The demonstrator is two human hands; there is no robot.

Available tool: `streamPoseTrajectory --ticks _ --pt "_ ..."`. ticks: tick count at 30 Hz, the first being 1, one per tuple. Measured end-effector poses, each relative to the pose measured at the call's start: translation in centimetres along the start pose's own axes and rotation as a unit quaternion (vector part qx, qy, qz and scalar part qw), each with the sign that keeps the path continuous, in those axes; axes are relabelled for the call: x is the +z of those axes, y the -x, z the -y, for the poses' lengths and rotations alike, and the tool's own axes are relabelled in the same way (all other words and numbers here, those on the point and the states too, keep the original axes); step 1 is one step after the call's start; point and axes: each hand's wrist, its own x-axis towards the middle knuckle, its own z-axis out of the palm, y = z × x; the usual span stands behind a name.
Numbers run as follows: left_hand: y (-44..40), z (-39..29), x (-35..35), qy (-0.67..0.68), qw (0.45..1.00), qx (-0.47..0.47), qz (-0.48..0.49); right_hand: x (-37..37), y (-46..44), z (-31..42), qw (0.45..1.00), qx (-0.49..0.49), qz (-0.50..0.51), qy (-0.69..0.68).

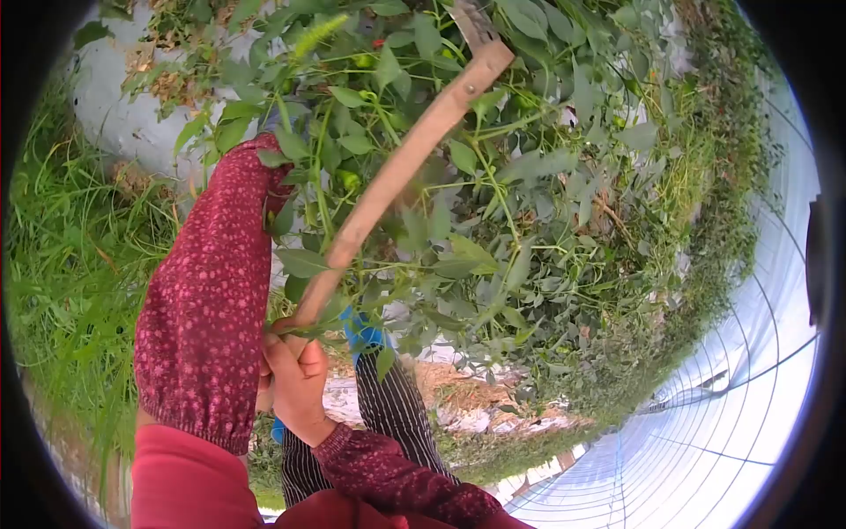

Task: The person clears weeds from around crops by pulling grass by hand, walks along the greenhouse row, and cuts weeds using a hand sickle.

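Right hand (298, 383) wrapped round the near end of the tool (401, 181), no gap showing; likely held low for reach. Tool slants up across the plants (467, 251), metal head (474, 25) farthest out. Left sleeve (207, 291) runs into leaves, perhaps to steady stems; left hand hidden, grip can't tell.

one tool (394, 187), two sleeves (211, 282) (410, 480), two legs (397, 406) (304, 463)

1. The curved brown wooden-handled tool (412, 157) is held by the right hand (298, 388) before the leafy green plants (546, 203).
2. The speckled maroon left sleeve (207, 291) is placed between plants and green grass (62, 273), left.
3. Plants are bordered right by a curved whitish translucent wall (727, 397).
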Motion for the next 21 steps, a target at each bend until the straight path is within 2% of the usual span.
streamPoseTrajectory --ticks 2,7,9,13,14,17,18,21 --pt "-0.6 -0.4 -0.2 -0.009 1.000 0.000 0.000 0.4 0.1 -0.6 1.000 -0.030 -0.001 -0.005" --pt "-2.0 -0.7 -0.4 -0.019 1.000 -0.002 -0.009 0.2 0.2 -2.0 0.998 0.000 0.024 -0.055" --pt "-2.3 -0.6 -0.4 -0.018 1.000 -0.003 -0.011 0.7 0.6 -1.0 0.999 0.012 0.026 -0.035" --pt "-2.5 -0.7 -0.1 -0.019 1.000 -0.002 -0.011 0.0 0.2 -2.5 0.996 -0.011 0.065 -0.062" --pt "-2.2 -0.8 0.0 -0.021 1.000 -0.001 -0.009 0.2 -0.1 -2.7 0.997 -0.053 0.051 -0.023" --pt "-1.6 -0.2 -0.4 -0.036 0.999 0.004 -0.007 0.7 0.0 -1.3 0.997 -0.057 0.056 0.007" --pt "-1.5 -0.2 -0.5 -0.039 0.999 0.004 -0.006 1.2 0.1 -0.5 0.993 -0.104 0.044 0.040" --pt "-1.1 -0.3 -0.5 -0.046 0.999 0.010 -0.011 1.1 0.2 -1.0 0.989 -0.124 0.035 0.071"
